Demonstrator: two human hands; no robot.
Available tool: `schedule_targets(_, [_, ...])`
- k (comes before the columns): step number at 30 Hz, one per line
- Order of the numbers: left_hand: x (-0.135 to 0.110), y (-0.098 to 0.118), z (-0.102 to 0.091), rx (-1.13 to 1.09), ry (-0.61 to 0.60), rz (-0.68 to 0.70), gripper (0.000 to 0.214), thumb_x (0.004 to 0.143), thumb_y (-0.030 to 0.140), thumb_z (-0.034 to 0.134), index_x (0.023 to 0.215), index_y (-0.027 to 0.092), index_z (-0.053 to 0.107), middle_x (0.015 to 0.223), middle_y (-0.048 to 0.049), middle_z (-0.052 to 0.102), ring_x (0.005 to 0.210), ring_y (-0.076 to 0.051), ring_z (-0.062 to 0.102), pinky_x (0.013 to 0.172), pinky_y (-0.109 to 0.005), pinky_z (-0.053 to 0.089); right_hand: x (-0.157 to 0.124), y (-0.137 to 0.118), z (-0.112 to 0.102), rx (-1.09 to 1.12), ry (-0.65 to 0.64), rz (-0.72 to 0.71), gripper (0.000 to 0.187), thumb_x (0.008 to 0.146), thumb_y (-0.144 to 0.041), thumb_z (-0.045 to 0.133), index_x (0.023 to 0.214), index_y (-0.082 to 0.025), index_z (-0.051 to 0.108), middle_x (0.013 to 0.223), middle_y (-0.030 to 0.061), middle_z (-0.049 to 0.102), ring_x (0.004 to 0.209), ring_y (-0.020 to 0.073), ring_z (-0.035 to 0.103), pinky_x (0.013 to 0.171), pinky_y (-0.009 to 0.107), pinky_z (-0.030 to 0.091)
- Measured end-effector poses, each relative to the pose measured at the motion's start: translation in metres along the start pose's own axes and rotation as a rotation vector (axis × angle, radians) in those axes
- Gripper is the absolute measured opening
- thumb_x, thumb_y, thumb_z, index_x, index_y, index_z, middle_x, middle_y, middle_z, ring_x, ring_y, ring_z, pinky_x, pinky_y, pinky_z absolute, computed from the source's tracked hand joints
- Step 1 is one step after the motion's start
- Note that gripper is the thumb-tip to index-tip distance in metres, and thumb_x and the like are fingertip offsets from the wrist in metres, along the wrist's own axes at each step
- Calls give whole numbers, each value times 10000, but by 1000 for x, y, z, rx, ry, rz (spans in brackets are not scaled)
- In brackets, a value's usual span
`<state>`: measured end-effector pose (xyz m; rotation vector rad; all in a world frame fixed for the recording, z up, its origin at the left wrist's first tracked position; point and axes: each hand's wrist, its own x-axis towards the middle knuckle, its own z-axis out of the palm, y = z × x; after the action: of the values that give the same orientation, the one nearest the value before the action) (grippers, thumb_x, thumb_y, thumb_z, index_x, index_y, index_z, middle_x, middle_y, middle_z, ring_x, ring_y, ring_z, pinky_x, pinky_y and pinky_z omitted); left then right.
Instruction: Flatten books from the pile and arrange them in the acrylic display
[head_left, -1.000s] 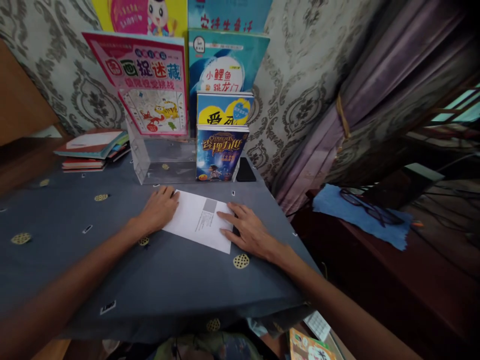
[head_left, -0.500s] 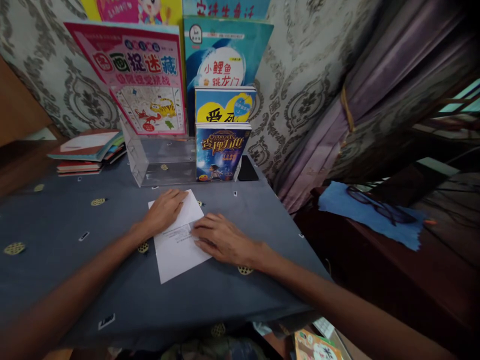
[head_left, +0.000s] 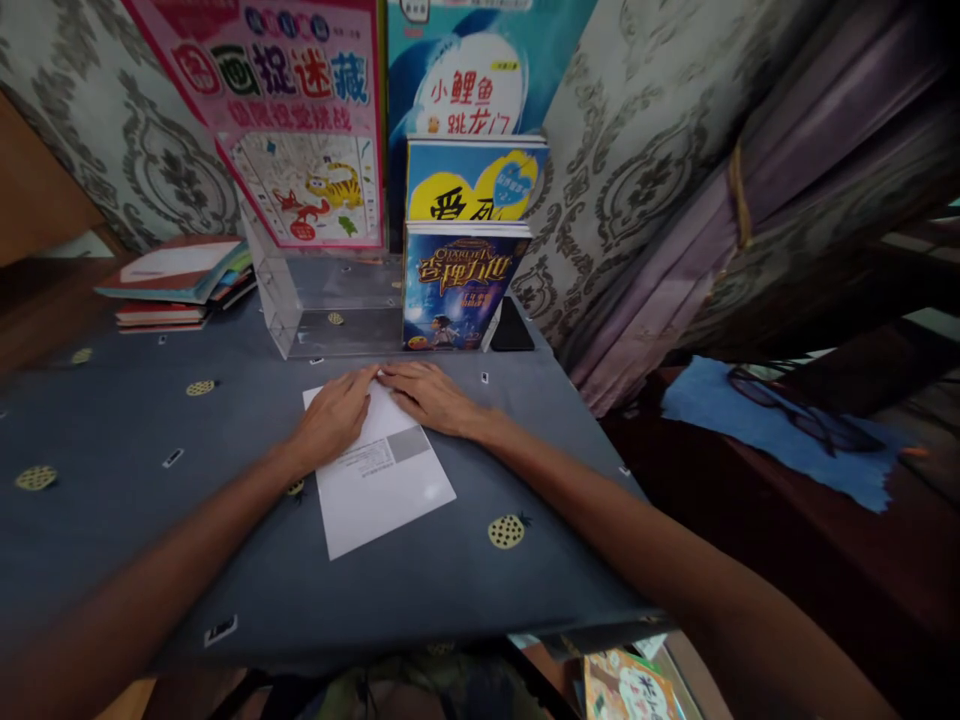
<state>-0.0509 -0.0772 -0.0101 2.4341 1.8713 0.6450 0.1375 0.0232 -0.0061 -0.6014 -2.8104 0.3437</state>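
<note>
A white printed sheet [head_left: 390,505] lies at a slant on the cloth-covered table, with small print and a grey block across its middle. I cannot tell whether it is a single sheet or a thin booklet. My left hand [head_left: 339,415] rests flat on its upper left part, fingers stretched forward. Over the upper right part lies my right hand [head_left: 431,395], also flat with its fingers out. The fingertips of both hands nearly meet at the sheet's far edge and hide part of it.
Behind the sheet, a clear acrylic stand [head_left: 337,335] holds several books, among them a pink picture book [head_left: 307,130] and a blue book [head_left: 457,290]. A black phone [head_left: 512,325] lies beside it. Stacked books [head_left: 176,285] sit left; glasses [head_left: 806,410] lie on a blue cloth [head_left: 697,390] at right.
My right hand has slid from the sheet's right middle up to its far edge, uncovering the grey block. My left hand stays on the upper left part. The view has shifted slightly.
</note>
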Motion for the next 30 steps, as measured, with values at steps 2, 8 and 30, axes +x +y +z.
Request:
schedule_targets(2, [0,2,-1,11,-3,6,450,994,209,352,1416,93,458,1301,-184,647,1201,-286,606,1042,-483,485,-8,-5,1,-19,-10,11,447,1047,-259,420,1463,-122,509,1552,148,488,1467,256,411,1215,510,296])
schedule_targets(8, [-2,3,-1,44,-15,-1,460,1000,238,342,1427,113,459,1350,-174,627,1221,-286,598,1041,-480,484,-53,-25,-4,-41,-68,-3,582,1029,-437,471,1510,-109,441,1605,187,393,1519,290,320,1244,553,230])
schedule_targets(30, [-74,58,-6,-68,-72,69,502,1030,386,405,1498,205,372,1523,-149,508,1417,-268,472,1197,-503,364,-102,-45,-7,45,-75,-54,826,941,-663,532,1549,-122,388,1610,231,359,1524,337,297,1237,610,209])
